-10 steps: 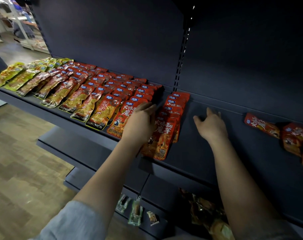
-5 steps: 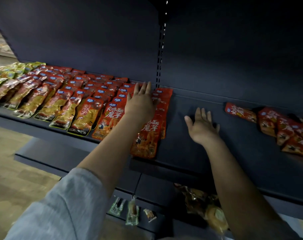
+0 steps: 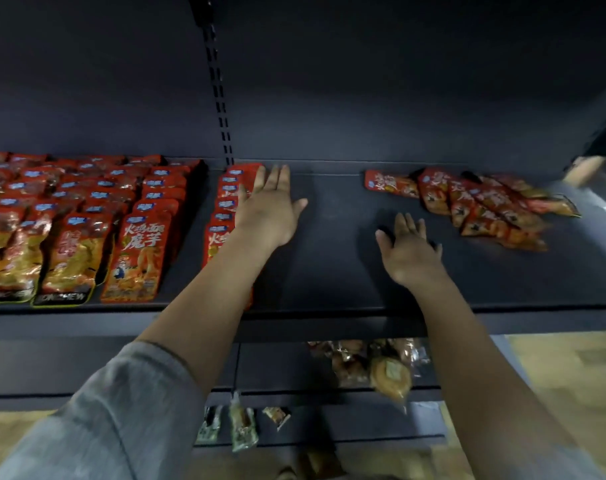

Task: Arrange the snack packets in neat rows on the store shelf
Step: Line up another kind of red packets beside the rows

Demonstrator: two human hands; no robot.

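Observation:
Red snack packets lie in overlapping rows on the left part of the dark shelf. A further column of red packets runs front to back just right of the shelf upright. My left hand lies flat with straight fingers along that column's right edge, partly covering it. My right hand rests open on the bare shelf, fingers spread, holding nothing. A loose, untidy pile of red packets lies to its right, apart from the hand.
Gold and red packets fill the shelf's front left. Lower shelves hold wrapped buns and a few small packets. The slotted upright splits the back panel. Wooden floor shows at both sides.
The view has swung right, bringing the loose pile closer to centre. My left hand slid from the top of the red column to its right edge. My right hand stays flat on the shelf.

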